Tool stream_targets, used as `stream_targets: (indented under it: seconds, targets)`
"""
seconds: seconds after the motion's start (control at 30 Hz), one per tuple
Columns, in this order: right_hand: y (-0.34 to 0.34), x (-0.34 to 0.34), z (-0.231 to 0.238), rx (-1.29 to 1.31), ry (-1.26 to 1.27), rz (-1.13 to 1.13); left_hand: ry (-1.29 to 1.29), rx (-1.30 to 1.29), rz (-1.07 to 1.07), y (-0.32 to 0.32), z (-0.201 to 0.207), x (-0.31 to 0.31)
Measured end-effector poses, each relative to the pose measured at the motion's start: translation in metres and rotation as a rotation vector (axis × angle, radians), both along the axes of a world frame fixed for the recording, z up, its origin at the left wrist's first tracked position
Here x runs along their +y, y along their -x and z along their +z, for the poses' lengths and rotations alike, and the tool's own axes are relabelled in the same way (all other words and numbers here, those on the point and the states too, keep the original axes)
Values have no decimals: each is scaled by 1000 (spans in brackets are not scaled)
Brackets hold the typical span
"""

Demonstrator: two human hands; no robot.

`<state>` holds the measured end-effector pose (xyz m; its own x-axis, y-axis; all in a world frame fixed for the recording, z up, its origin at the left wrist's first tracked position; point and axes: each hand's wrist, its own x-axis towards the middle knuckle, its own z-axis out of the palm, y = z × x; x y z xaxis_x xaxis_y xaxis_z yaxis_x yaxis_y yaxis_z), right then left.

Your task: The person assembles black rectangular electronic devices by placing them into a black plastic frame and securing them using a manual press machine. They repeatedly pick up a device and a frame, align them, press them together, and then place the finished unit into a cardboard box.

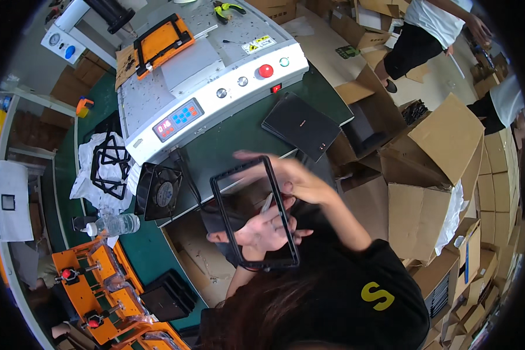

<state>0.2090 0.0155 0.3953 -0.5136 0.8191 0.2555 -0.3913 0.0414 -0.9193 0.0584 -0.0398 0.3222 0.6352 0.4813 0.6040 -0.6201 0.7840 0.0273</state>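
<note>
The left hand (262, 230) has its grip closed on the lower part of a black rectangular frame (255, 213), fingers wrapped through the opening, and holds it tilted up at the centre of the frame, over the near edge of the green worktop (146, 251). The right hand (291, 178) curls over the frame's upper right edge, fingers pressed along the rim; a thin light sliver shows between the two hands, too small to name. By the look of it, the step in hand is checking or trimming the frame's edge, and the next move calls for turning the frame in the left grip so another side meets the right fingers, without bending the thin bars. Just beyond, upper centre, lies a stack of dark flat panels (302, 125) beside a white machine (216, 70) with a red button. A black fan (159, 191) sits left of the hands, more black frames (109, 163) on white cloth further left, and open cardboard boxes (431, 175) at the right.
</note>
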Motion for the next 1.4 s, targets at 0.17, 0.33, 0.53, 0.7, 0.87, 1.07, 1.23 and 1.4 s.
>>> stream_targets:
  seconds: [0.17,0.33,0.53,0.7,0.87,1.07,1.23,1.4]
  targets:
    - [-72,-24,-7,-1513,-467,-1054,47,765,106,30,45,7]
    - [-82,-31,-14,-1595,-412,-929,55,800,444,33,49,23]
    - [-86,-26,14,-1700,-458,-784,16,846,651,24,43,51]
    - [-101,-12,44,-1142,-183,-715,-25,868,766,15,42,63]
    - [-51,-28,36,-487,-91,-549,-56,861,781,5,34,70]
    - [4,-32,23,-879,-519,-831,58,932,767,11,30,54]
    - [15,-32,15,-871,-570,-848,-68,1012,894,10,40,54]
    - [21,-32,12,-890,-557,-861,-108,891,958,-4,47,65]
